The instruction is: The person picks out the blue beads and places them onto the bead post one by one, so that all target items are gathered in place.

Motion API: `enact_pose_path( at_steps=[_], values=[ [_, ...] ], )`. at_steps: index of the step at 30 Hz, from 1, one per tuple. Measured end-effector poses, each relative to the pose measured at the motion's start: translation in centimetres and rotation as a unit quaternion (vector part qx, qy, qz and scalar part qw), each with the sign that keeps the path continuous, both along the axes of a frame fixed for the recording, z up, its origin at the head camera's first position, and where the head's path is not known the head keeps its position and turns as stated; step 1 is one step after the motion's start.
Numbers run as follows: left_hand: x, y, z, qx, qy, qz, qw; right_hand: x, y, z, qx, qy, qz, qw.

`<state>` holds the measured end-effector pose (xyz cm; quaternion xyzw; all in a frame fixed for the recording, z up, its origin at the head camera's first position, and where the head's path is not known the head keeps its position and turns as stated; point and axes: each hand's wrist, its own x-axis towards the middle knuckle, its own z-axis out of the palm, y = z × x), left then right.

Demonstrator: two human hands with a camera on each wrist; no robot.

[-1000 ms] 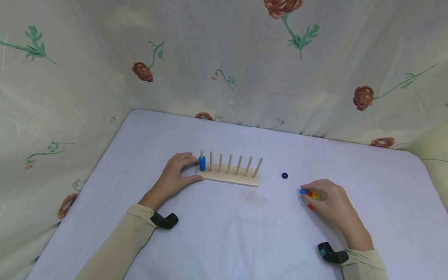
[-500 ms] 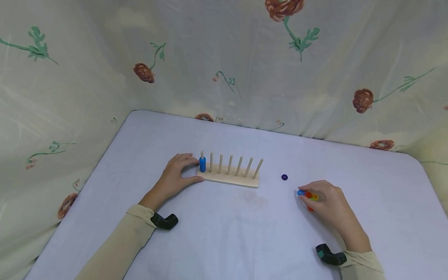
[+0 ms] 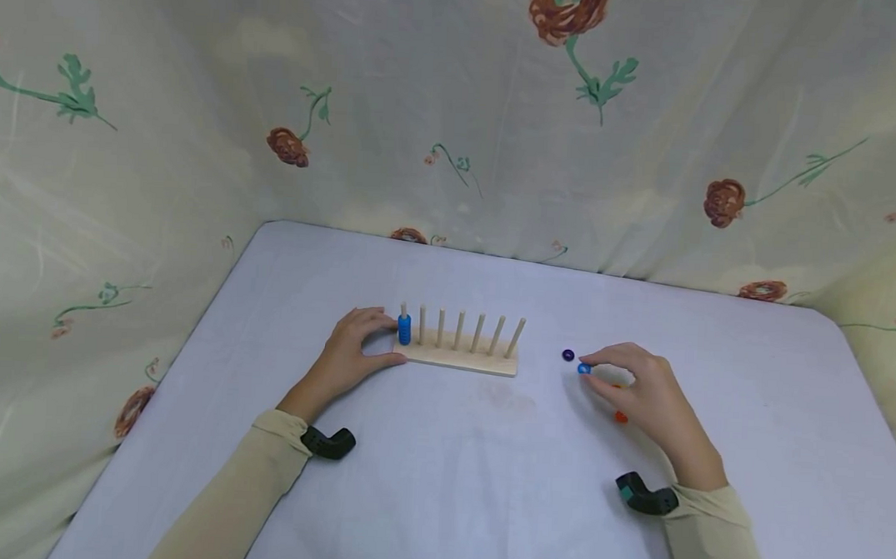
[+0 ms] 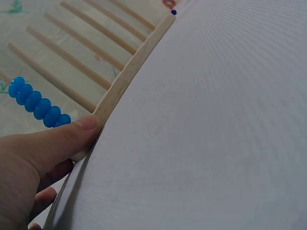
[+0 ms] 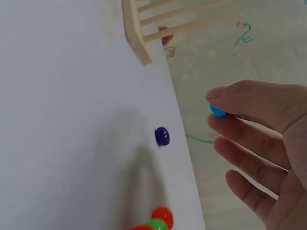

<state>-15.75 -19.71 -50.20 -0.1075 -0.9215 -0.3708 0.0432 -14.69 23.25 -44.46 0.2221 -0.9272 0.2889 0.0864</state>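
My left hand grips the left end of a wooden peg rack, thumb on its front edge in the left wrist view. Several blue beads are stacked on the leftmost peg; the other pegs are bare. Off to the right, my right hand pinches one blue bead between thumb and forefinger, raised above the table. Just beyond that bead a dark purple bead lies on the cloth. Under the right hand are red beads and a green bead, partly hidden in the head view.
A white cloth covers the table. Behind and to the left hangs a pale curtain with printed flowers, meeting the table's back edge. Each wrist wears a black camera mount.
My right hand has lifted the blue bead away from the coloured beads and moved it left toward the purple bead. The left hand and rack have stayed in place.
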Motion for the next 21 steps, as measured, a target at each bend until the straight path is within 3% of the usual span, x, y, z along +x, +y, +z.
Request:
enact_pose_path(
  at_steps=[7,21],
  values=[
    [0.0,0.0,0.0,-0.002,0.004,0.0,1.0,-0.7,-1.7,1.3,-0.013,0.013,0.014,0.9997],
    [0.0,0.1,0.0,-0.002,0.006,-0.003,1.0,-2.6,-6.3,5.2,-0.052,0.045,0.057,0.996]
  ],
)
